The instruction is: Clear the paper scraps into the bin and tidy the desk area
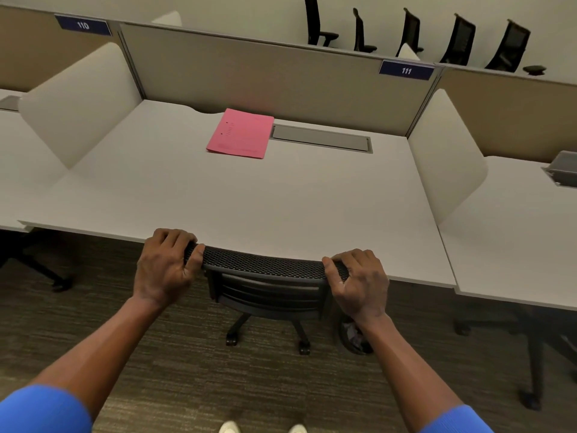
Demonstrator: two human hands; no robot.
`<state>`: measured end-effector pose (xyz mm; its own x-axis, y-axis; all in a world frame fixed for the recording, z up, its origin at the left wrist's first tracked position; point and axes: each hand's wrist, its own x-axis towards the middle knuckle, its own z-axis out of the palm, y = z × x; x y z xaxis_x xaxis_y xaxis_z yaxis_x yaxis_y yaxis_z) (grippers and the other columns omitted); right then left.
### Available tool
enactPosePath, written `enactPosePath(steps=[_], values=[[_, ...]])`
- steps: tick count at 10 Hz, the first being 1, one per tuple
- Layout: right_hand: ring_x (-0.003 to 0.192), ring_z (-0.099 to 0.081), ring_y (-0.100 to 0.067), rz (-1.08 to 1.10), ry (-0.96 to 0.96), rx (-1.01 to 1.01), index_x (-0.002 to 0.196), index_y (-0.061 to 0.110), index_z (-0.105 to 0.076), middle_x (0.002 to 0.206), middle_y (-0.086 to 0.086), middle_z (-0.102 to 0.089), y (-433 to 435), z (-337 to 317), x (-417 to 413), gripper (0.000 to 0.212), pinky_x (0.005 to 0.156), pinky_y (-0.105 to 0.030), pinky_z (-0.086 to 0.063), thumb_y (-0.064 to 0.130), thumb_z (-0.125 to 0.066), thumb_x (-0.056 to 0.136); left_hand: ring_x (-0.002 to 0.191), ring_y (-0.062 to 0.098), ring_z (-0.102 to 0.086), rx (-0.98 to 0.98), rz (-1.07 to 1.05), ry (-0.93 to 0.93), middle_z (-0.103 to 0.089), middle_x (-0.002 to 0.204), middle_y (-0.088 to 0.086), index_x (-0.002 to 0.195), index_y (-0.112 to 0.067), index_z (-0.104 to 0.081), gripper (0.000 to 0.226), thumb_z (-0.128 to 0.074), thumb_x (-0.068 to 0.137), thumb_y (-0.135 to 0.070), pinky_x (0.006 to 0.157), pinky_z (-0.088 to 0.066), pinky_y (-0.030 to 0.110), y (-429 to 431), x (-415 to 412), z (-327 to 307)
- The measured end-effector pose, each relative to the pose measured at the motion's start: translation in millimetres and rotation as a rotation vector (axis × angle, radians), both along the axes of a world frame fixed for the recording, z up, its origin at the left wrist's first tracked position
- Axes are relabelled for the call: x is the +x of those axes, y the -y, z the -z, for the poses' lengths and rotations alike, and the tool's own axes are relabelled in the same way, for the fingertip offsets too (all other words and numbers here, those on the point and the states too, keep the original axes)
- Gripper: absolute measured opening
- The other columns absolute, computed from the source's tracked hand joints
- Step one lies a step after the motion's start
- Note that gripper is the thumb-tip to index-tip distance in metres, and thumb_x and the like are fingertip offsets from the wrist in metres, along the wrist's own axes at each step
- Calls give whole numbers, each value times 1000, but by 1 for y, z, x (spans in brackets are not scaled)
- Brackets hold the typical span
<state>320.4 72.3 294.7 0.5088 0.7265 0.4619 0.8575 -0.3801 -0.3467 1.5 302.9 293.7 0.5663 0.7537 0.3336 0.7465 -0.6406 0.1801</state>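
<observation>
Hands grip the chair backrest point(262, 262) at lower centre: left hand point(165, 267) and right hand point(359, 281) clamped on its ends; pink folder point(240, 134) lies on the table point(218, 195) above.

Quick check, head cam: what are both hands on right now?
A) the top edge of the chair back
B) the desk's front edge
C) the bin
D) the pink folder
A: the left hand and right hand each wrap one end of the black mesh chair back, while the pink folder lies untouched far back on the desk.
</observation>
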Motion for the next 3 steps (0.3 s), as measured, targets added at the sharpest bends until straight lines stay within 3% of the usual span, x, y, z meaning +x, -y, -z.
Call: enactPosePath(steps=[2, 3], values=[[116, -60, -24, -1, 51, -141, 121, 21, -69, 122, -2, -68, 2, -23, 1, 75, 96, -44, -49, 85, -41, 93, 115, 27, -62, 147, 19, -158, -73, 110, 2, 107, -20, -70, 62, -37, 101, -72, 108, -37, 49, -4, -3, -20], [118, -59, -23, -24, 70, -108, 126, 22, -65, 127, -1, -66, -10, -43, 4, 81, 97, -43, -48, 90, -37, 91, 122, 27, -64, 216, 75, -124, -72, 117, 4, 109, -16, -71, 67, -41, 99, -75, 118, -33, 49, -15, 7, -43]])
